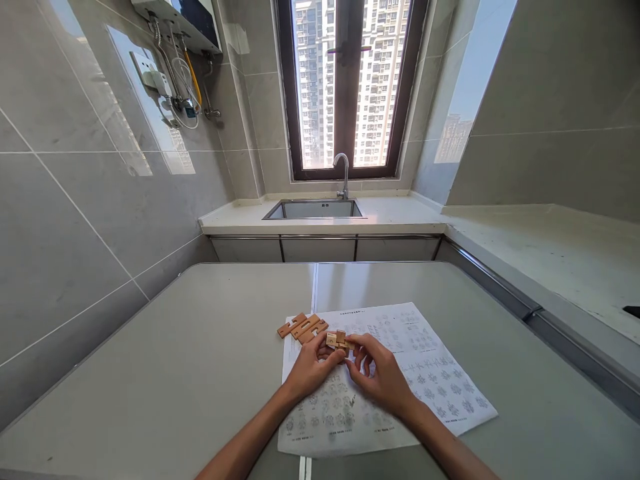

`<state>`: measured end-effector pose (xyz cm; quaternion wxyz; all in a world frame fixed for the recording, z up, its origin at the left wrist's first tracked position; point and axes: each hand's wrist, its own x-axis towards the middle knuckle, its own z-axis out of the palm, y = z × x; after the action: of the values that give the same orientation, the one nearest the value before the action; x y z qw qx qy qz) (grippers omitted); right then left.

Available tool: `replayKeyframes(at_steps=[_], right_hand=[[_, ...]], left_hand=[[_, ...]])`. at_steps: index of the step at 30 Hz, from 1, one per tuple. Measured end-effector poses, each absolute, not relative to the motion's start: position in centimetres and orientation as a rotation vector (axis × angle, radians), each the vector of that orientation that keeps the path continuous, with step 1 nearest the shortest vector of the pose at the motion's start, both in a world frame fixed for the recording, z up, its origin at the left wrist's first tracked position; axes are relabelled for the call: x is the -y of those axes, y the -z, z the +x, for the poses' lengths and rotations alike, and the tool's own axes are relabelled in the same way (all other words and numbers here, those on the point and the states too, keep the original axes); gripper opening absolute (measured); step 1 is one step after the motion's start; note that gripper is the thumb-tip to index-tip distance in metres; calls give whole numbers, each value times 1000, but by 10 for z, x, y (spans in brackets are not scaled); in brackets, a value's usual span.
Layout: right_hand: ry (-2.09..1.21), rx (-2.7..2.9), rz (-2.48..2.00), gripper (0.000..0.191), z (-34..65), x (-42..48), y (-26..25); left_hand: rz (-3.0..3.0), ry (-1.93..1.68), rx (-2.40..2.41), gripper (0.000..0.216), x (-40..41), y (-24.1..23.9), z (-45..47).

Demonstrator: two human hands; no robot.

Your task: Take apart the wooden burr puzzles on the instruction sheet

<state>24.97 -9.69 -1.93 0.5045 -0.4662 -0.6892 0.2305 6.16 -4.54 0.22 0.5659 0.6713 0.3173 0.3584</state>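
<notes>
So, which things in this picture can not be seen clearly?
Head view only:
- Wooden block: its underside is hidden by both hands' fingers.
- Sheet: print too small to read.
- Left hand and right hand: grip partly hidden.
- Black item: cut off by right edge.

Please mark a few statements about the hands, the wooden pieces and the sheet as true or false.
1. Both hands hold a small wooden assembly. True: the left hand and the right hand meet on it.
2. The loose wooden pieces lie to the right of the hands. False: they lie to the left, at the sheet's top left corner.
3. The printed sheet lies flat on the table under the hands. True.
4. The sink is full of dishes. False: nothing shows in it.
5. The tap stands in front of the window. True.
</notes>
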Motion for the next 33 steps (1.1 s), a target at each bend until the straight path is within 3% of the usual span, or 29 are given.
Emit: replayKeyframes(at_steps=[12,17,22,24,33], right_hand=[[-361,1755,-1122,20,252,96,24],[-435,1684,-1126,19,249,96,24],[-713,1536,-1185,55,249,94,28],[-791,1563,-1162,61,248,94,27],[-823,1578,-1165,45,243,94,18]], left_hand=[[1640,-932,-860,44,42,0,62],[1557,-889,-853,43,38,3,60],[1541,-827,-788,45,40,1,60],[1542,-786,-738,43,43,-1,60],[1642,-813,-748,38,49,-2,61]])
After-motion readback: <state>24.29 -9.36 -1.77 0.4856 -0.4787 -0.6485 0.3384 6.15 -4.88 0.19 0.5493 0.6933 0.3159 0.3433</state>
